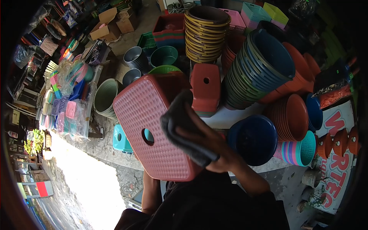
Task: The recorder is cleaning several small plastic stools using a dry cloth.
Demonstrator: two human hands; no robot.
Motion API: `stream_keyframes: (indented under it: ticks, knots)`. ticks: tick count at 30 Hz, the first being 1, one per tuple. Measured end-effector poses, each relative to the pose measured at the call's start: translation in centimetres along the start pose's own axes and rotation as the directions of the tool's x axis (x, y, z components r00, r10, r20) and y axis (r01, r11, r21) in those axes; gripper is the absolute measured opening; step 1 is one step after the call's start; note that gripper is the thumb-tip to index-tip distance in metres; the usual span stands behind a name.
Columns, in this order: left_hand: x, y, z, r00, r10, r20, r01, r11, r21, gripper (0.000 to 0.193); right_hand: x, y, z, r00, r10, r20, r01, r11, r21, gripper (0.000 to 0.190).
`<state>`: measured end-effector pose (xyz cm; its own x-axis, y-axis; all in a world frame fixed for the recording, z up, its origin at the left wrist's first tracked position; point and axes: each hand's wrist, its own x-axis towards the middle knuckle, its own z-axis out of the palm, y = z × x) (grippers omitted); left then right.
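Note:
A red plastic stool [149,126] with a woven-pattern top and an oval hole is held tilted in front of me, its top facing up and to the left. My right hand [212,143] grips a dark grey cloth [184,129] over the stool's right edge. Behind the stool my left hand is hidden; only its forearm shows below the stool's lower edge. Beyond the cloth, a stack of smaller red stools [205,86] stands on a white surface. A turquoise stool [122,139] is on the ground, partly behind the held one.
Stacked brown basins with yellow handles [207,37], tall blue-green buckets [250,72] and a dark blue tub [252,140] surround the white surface [227,116]. At left, a table holds wrapped plasticware [70,109]. Red pots [290,118] and a lettered sign [336,172] are at right.

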<state>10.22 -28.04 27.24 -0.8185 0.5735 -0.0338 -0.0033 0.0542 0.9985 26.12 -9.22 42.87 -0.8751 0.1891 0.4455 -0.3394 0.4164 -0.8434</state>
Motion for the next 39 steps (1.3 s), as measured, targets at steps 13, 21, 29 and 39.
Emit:
stream_keyframes:
  ticks: [13, 21, 29, 39]
  knots:
    - [0.3, -3.8, -0.1, 0.992, 0.127, 0.009, -0.108, 0.802, 0.587, 0.054, -10.0, 1.1, 4.4, 0.996, 0.012, 0.087, 0.05, 0.741, -0.67, 0.057]
    - [-1.5, 1.5, 3.7, 0.99, 0.07, -0.124, -0.128, 0.815, -0.564, 0.058, -5.9, -1.2, 3.2, 0.969, -0.119, -0.216, -0.048, 0.769, -0.638, 0.049]
    - [-4.1, 1.4, 1.5, 0.967, 0.156, 0.204, -0.075, 0.931, -0.358, 0.06, -2.4, 2.3, -1.3, 0.859, 0.261, -0.441, -0.307, 0.951, -0.036, 0.056]
    - [-1.1, 0.6, 3.0, 0.97, -0.242, -0.014, 0.236, 0.956, -0.174, 0.05, -3.2, 2.6, -0.2, 0.822, 0.143, -0.552, -0.267, 0.952, -0.151, 0.053]
